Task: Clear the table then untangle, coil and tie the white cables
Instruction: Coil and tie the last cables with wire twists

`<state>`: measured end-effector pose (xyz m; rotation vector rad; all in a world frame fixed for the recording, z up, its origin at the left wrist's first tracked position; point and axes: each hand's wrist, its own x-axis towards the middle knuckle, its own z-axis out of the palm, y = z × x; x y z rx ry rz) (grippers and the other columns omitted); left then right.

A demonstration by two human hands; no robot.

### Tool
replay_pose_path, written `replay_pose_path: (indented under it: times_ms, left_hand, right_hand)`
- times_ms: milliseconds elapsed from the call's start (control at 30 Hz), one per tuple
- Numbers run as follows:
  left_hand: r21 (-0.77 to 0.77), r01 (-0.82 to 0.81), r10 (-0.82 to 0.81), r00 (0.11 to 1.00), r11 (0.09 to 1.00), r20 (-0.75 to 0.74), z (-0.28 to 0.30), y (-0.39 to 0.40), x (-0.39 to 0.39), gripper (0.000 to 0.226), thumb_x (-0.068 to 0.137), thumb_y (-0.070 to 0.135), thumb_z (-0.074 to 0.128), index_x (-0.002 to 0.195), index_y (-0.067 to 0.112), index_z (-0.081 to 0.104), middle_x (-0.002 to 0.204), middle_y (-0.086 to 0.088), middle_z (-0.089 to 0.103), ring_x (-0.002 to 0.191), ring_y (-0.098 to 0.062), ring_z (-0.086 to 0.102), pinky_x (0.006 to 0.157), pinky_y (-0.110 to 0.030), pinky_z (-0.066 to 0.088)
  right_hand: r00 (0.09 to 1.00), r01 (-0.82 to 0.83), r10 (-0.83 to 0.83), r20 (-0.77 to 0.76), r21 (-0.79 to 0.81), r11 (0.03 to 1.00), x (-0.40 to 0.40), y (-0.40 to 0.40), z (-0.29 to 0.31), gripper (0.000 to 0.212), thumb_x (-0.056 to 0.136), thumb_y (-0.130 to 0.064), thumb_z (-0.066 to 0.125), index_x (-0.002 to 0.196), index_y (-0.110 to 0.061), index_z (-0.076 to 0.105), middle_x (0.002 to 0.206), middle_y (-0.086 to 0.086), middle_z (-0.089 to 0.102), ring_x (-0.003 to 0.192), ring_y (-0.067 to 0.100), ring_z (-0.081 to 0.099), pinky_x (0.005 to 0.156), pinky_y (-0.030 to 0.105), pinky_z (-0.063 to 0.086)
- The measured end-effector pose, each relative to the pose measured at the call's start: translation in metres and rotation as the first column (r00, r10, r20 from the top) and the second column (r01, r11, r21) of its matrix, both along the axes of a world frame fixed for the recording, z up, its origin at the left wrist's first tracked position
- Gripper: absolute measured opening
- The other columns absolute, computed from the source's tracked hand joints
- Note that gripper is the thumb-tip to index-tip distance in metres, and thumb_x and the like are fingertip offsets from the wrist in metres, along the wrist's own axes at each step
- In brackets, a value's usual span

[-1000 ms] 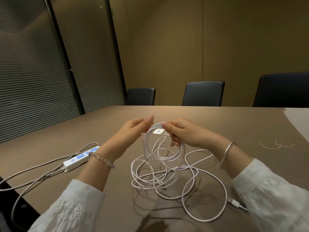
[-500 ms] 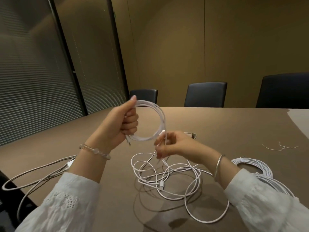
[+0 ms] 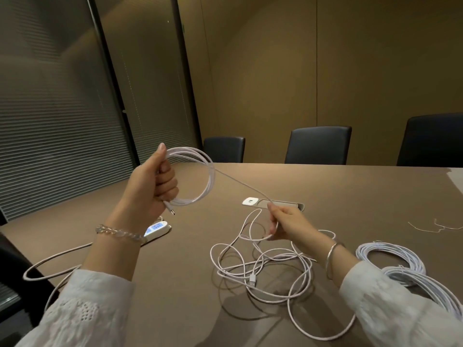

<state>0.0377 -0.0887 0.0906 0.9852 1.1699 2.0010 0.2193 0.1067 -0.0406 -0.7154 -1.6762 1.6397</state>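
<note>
Gripping a small coil of white cable point(image 3: 200, 176), the left hand point(image 3: 152, 184) is raised above the surface point(image 3: 350, 191), fingers curled tight round the loops, thumb up along the top. A short plug end point(image 3: 169, 211) sticks out below the fist. One strand runs taut from the coil down and across to the right hand point(image 3: 285, 222), which pinches it between thumb and fingers, low over the surface.

Below the right hand, the rest of the same cable lies in a loose tangle point(image 3: 263, 269) on the surface, loops crossing one another; a connector point(image 3: 252, 279) shows among them. One wide loop trails toward the near edge.

Near right: a coiled bundle of white cable point(image 3: 390, 256) lies flat, partly behind the right sleeve point(image 3: 390, 304); more white loops run on beyond it to the frame edge.

Left of centre: a white power strip point(image 3: 157, 230) on the surface, partly hidden by the left wrist, its grey cord point(image 3: 57, 259) looping off the near-left edge.

A socket panel point(image 3: 273, 203) is set in the surface just beyond the right hand. Thin wire ties point(image 3: 436, 227) lie far right. Three dark chairs point(image 3: 318, 145) stand along the far side.
</note>
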Motion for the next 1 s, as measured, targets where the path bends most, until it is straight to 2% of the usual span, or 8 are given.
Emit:
replay_pose_path:
  times_ms: [133,333,467,533,600,767,900,1000]
  left_hand:
    - [-0.054,-0.14,0.133,0.983,0.989,-0.125,-0.015,0.011,0.001,0.043,0.099,0.041,0.05,0.065,0.017,0.041,0.044,0.008,0.022,0.034,-0.006,0.018,0.034,-0.016,0.016]
    - [-0.046,-0.253,0.241,0.954,0.966,-0.18,-0.029,0.028,0.009,0.046,0.099,0.041,0.051,0.062,0.019,0.037,0.044,0.009,0.024,0.036,-0.007,0.019,0.036,-0.015,0.019]
    - [-0.045,-0.245,0.241,0.967,0.968,-0.089,-0.033,0.036,0.016,0.047,0.099,0.043,0.05,0.062,0.021,0.034,0.043,0.01,0.022,0.035,-0.006,0.017,0.034,-0.015,0.017]
    - [-0.04,-0.234,0.233,0.972,0.971,-0.026,-0.033,0.038,0.018,0.047,0.1,0.043,0.048,0.062,0.02,0.033,0.043,0.01,0.022,0.034,-0.005,0.017,0.033,-0.016,0.017]
    - [-0.028,-0.223,0.223,0.975,0.975,0.02,-0.031,0.038,0.019,0.047,0.101,0.043,0.047,0.062,0.02,0.033,0.042,0.01,0.022,0.033,-0.004,0.017,0.032,-0.015,0.017]
    - [0.052,-0.024,0.015,0.987,0.998,0.161,-0.014,0.028,0.013,0.049,0.101,0.045,0.043,0.06,0.021,0.033,0.041,0.009,0.02,0.03,-0.004,0.017,0.029,-0.017,0.016]
    - [0.054,0.118,-0.122,0.989,0.992,0.08,0.001,0.015,0.01,0.051,0.1,0.046,0.044,0.055,0.022,0.038,0.042,0.01,0.021,0.035,-0.005,0.011,0.029,-0.016,0.018]
    - [0.021,0.168,-0.168,0.986,0.986,0.013,0.007,0.01,0.013,0.049,0.098,0.047,0.045,0.057,0.022,0.038,0.043,0.011,0.021,0.036,-0.005,0.011,0.029,-0.016,0.019]
  right_hand:
    - [0.996,0.042,-0.036,-0.086,0.068,0.997,0.001,-0.017,0.011,0.037,0.103,-0.033,0.041,0.079,-0.01,0.056,0.043,-0.008,0.031,0.034,0.006,0.028,0.045,0.021,0.027]
    - [0.975,-0.211,0.222,0.001,0.319,0.924,0.006,-0.069,0.038,0.023,0.102,-0.016,0.045,0.111,-0.013,0.065,0.065,0.0,0.054,0.048,0.005,0.043,0.044,0.021,0.036]
    - [0.955,-0.293,0.255,0.149,0.587,0.755,0.006,-0.095,0.041,0.014,0.097,-0.024,0.056,0.095,-0.019,0.068,0.075,-0.001,0.068,0.066,0.014,0.061,0.063,0.034,0.05]
    - [0.943,-0.332,0.241,0.228,0.67,0.664,0.002,-0.101,0.033,0.023,0.096,-0.032,0.057,0.083,-0.014,0.066,0.073,-0.002,0.069,0.067,0.013,0.063,0.066,0.03,0.049]
    - [0.926,-0.378,0.268,0.266,0.659,0.651,-0.003,-0.105,0.023,0.029,0.095,-0.037,0.055,0.08,-0.013,0.062,0.067,-0.002,0.067,0.063,0.005,0.064,0.062,0.021,0.045]
    - [0.836,-0.545,0.355,0.419,0.561,0.622,-0.008,-0.09,-0.002,0.018,0.091,-0.032,0.063,0.101,-0.018,0.069,0.085,-0.001,0.071,0.08,0.01,0.069,0.082,0.031,0.054]
    - [0.778,-0.614,0.253,0.575,0.612,0.499,-0.012,-0.07,-0.021,0.014,0.09,-0.022,0.064,0.101,-0.021,0.072,0.105,-0.007,0.07,0.098,0.003,0.059,0.084,0.014,0.045]
    - [0.759,-0.613,0.182,0.625,0.593,0.522,-0.022,-0.059,-0.031,0.015,0.091,-0.028,0.062,0.104,-0.03,0.069,0.114,-0.008,0.063,0.107,0.006,0.055,0.092,0.021,0.043]
